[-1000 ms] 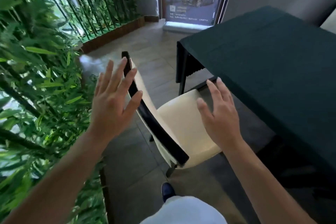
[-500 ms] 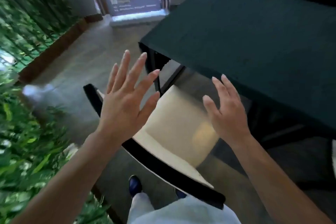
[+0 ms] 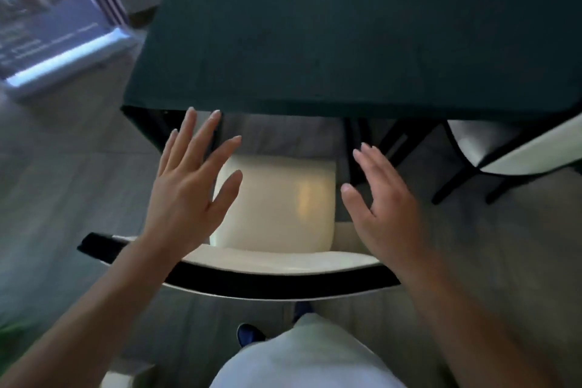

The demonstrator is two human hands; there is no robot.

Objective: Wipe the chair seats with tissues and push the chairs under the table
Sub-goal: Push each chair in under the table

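Chair (image 3: 277, 198): stood between the hands, seat front pointed toward the table (image 3: 346, 41), curved backrest crosswise below both wrists. Left hand (image 3: 189, 186) and right hand (image 3: 387, 208): raised above it, fingers spread straight, holding nothing.

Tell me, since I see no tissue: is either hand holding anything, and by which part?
Nothing is held. The left hand and right hand are open with fingers spread above the cream padded chair.
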